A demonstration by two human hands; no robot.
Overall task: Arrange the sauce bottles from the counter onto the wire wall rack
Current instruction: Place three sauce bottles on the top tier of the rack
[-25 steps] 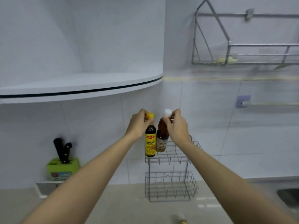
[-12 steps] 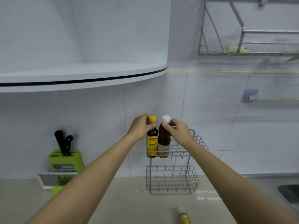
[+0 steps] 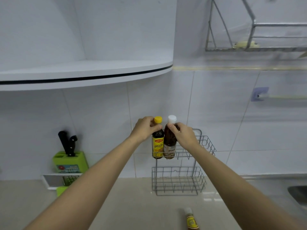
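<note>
Fingers, left hand (image 3: 144,129): wrapped round the neck of the yellow-capped bottle (image 3: 158,140), just under the cap. Fingers, right hand (image 3: 184,135): pinched round the neck of the white-capped bottle (image 3: 170,141), thumb on the near side.

Item 1. Yellow-capped bottle: dark, near-black sauce; yellow label with a red brand patch. Upright at the left end of the upper basket (image 3: 197,147) of the wire wall rack (image 3: 178,180); its base looks seated behind the front rail.

Item 2. White-capped bottle: reddish-brown sauce, pale label low on the body. Upright, touching item 1 at its 3 o'clock.

Item 3. Third sauce bottle (image 3: 191,219): lying on the counter (image 3: 132,205) at about 6 o'clock from the rack, pale cap toward the wall, yellow label; lower part cut off by the frame edge.

Item 4. Lower basket (image 3: 178,180): nothing in it. The upper basket is free to the right of item 2.

Step in hand, as judged: setting the pair down in the upper basket (whether they carry their own weight yet cannot be told).

Next move calls for: easing both grips open without rocking the tall, narrow bottles, drawing the hands straight back, then reaching down to 6 o'clock for item 3.
</note>
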